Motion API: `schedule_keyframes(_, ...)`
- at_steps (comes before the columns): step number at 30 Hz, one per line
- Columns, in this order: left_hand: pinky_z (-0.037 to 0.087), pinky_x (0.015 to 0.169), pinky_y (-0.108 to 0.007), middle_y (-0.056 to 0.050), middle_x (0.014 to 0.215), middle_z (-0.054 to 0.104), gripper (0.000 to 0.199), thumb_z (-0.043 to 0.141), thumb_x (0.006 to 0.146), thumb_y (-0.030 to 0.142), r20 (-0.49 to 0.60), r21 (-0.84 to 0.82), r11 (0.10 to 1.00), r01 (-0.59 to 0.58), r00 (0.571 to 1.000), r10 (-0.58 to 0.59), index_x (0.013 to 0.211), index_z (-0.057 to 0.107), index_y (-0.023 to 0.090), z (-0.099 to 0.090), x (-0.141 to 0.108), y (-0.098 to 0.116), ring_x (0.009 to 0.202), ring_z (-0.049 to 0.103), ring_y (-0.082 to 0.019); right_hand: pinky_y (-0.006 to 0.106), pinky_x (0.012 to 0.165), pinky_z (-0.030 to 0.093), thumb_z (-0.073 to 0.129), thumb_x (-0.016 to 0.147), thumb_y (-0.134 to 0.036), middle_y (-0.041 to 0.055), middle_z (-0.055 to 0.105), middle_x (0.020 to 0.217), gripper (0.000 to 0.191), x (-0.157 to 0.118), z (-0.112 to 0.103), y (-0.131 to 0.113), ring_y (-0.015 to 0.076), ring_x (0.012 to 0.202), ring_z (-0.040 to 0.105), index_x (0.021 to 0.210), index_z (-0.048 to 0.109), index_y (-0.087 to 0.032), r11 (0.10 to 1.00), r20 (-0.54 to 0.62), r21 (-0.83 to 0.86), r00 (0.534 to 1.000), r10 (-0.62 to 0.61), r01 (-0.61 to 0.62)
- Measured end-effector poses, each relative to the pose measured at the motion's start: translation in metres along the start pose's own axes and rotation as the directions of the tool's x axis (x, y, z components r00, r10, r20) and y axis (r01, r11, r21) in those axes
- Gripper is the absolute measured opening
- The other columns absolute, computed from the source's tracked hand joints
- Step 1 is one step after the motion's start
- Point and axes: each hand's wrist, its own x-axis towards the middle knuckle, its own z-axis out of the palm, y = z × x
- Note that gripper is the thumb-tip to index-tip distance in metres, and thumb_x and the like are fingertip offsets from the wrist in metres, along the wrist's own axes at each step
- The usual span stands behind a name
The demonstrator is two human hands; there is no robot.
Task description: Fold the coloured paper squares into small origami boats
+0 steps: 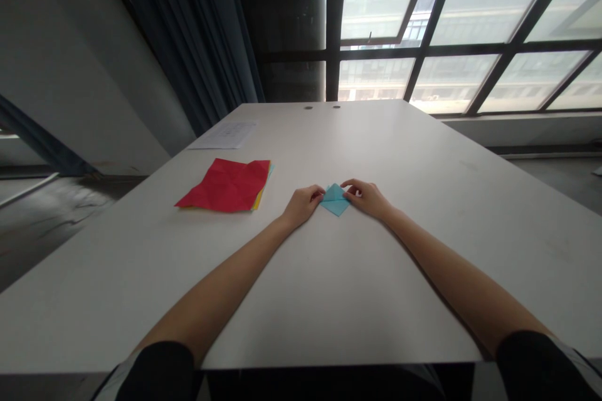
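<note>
Fingers (315, 190) pinching — two hands (301, 205) (370, 199), one blue paper (335, 201)

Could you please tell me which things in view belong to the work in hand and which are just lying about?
In use:
folded blue paper
left hand and right hand, at its sides
table beneath

Apparently just lying about:
creased red paper, yellow showing underneath
white sheet, farther back

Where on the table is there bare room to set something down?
Bare table lies right of the right hand, and from the blue paper back to the dark round spots. It is crowded where the left hand touches that paper, and leftward at the red sheet and white paper.
</note>
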Motion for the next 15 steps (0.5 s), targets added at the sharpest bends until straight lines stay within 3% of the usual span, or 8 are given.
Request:
schedule_keyframes(4,0.046,0.080,-0.029,-0.005,0.091,0.068,0.019,0.048,0.081,0.018,-0.001,0.101,0.993,-0.055,0.998,0.055,0.092,0.065,0.017,0.0016,0.0000,-0.0005,0.083,0.061,-0.016,0.022,0.060,0.042,0.053,0.077,-0.027,-0.0008,0.065,0.073,0.022,0.0009,-0.0001,-0.0008,0.0100,0.058,0.053,0.097,0.062,-0.021,1.000,0.027,0.018,0.999,-0.018,0.017)
schedule_keyframes(9,0.046,0.083,-0.032,-0.007,0.093,0.068,0.022,0.048,0.081,0.016,0.023,0.248,0.964,-0.100,0.995,0.098,0.095,0.065,0.015,0.0032,-0.0003,-0.0001,0.087,0.059,-0.019,0.023,0.061,0.041,0.049,0.081,-0.026,0.0016,0.065,0.075,0.021,0.0018,0.0011,-0.0003,0.0108,0.061,0.053,0.093,0.066,-0.020,0.994,0.046,-0.081,0.997,-0.065,0.069)
schedule_keyframes(15,0.046,0.083,-0.032,-0.006,0.092,0.067,0.022,0.047,0.081,0.014,0.020,0.232,0.969,-0.081,0.997,0.079,0.095,0.065,0.016,0.0024,-0.0002,0.0016,0.086,0.058,-0.018,0.023,0.064,0.041,0.048,0.083,-0.025,0.0025,0.065,0.080,0.022,0.0018,0.0039,0.0006,0.0113,0.064,0.055,0.096,0.066,-0.022,0.985,0.058,-0.147,0.995,-0.085,0.093)
